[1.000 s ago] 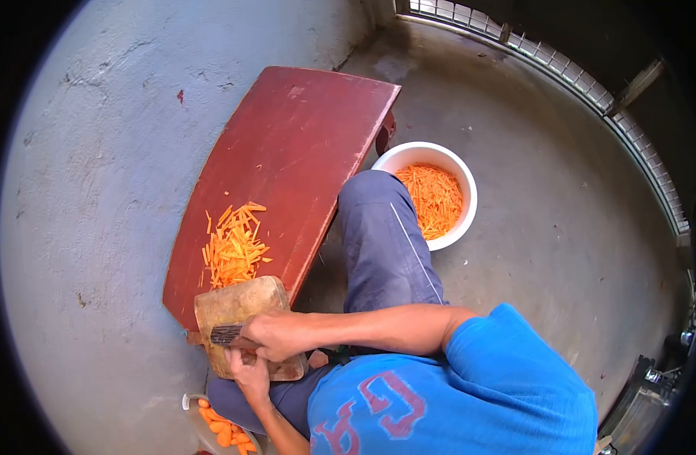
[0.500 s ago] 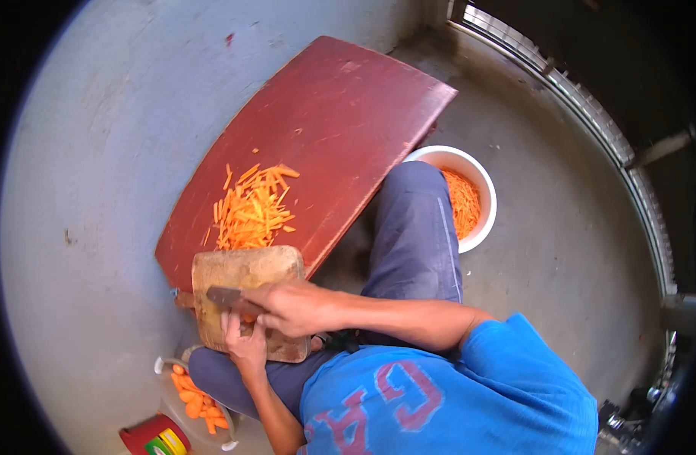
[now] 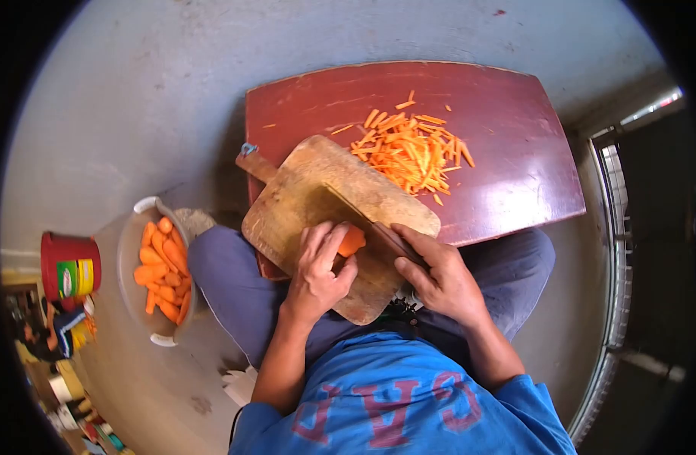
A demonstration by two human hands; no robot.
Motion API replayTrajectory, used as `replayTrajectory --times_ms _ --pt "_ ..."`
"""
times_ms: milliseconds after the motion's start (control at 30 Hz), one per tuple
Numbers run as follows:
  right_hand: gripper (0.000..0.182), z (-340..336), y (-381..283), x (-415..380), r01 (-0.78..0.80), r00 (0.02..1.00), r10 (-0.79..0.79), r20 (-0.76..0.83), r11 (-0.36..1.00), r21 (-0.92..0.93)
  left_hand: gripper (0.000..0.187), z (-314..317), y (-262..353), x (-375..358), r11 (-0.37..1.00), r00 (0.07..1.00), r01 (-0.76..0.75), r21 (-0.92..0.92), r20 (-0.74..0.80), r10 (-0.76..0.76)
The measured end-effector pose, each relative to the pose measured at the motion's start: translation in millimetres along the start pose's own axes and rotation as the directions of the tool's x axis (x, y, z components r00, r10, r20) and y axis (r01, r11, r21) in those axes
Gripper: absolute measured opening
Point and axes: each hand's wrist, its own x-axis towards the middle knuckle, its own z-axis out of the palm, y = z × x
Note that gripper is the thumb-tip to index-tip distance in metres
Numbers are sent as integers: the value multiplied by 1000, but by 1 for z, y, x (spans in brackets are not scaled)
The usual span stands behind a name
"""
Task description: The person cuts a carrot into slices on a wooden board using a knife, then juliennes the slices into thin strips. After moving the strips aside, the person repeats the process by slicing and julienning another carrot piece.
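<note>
My left hand [image 3: 319, 267] is closed around a piece of carrot [image 3: 351, 241] on the wooden cutting board [image 3: 287, 205]. A knife [image 3: 378, 232] is gripped by its handle in my right hand [image 3: 439, 277], its thin blade over the board, pointing to the upper left beside the carrot. The board rests partly on a dark red table [image 3: 507, 144], its near end toward my lap. Just beyond the board, a loose pile of carrot strips [image 3: 412, 152] lies on the tabletop.
To the left, a tub [image 3: 128, 288] of whole peeled carrots [image 3: 164, 262] stands on the floor. Behind it is a red bucket [image 3: 71, 265] with a green and yellow label. At far left a person [image 3: 48, 334] sits low. A pale wall [image 3: 173, 114] runs behind the table.
The view has swung round, so the table now lies across the top and the white bowl of shredded carrot is out of view. My knife hand has moved away from the left hand.
</note>
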Motion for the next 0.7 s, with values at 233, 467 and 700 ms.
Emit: replayTrajectory --times_ms 233,467,700 --pt "62 -2 -13 12 58 991 -39 125 987 -152 53 -3 -8 7 999 999 -9 -41 -31 8" --pt "59 1 -11 4 -81 995 76 60 993 83 18 -12 -11 15 998 980 30 -59 -196 -41" --pt "57 -1 -11 -2 -102 994 98 49 990 99 26 -10 -25 16 976 952 195 95 -257 -165"
